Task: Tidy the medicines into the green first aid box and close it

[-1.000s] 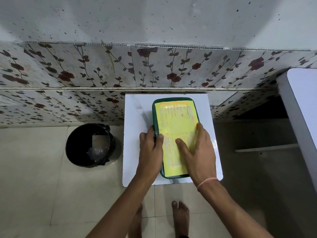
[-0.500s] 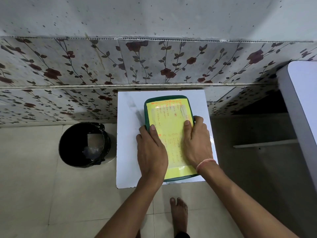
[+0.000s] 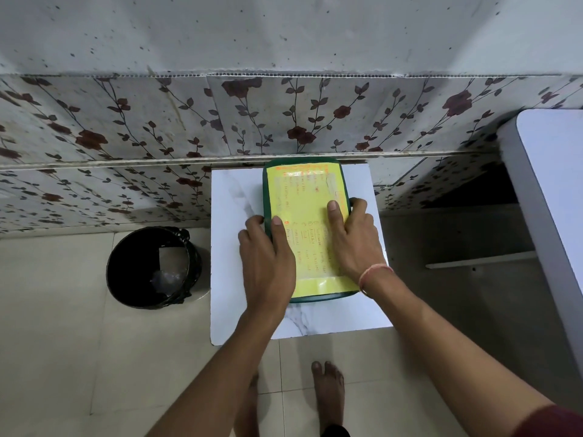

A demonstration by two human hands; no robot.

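The left thumb lay flat on the yellow label, while the other left fingers curled down over the box's left edge, so the left hand clasped that side of the green first aid box. The right thumb pressed on the label too, and the right fingers wrapped over the right edge; the right hand gripped that side in the same way. Both hands were closed around the box, one on each long side, with the lid down and the label facing up between the two thumbs. A thin pink thread bracelet circled the right wrist, just at the box's near right corner.

Under the hands, the box sat on a white marble-patterned stool top, its far end reaching the stool's far edge by the wall. Beyond the fingertips rose the flowered wall panels. Out past the left hand, on the tiled floor, stood a black bin beside the stool. Out past the right hand, well apart, ran the edge of a white table. Nearest the person, a bare foot stood on the floor between the forearms.
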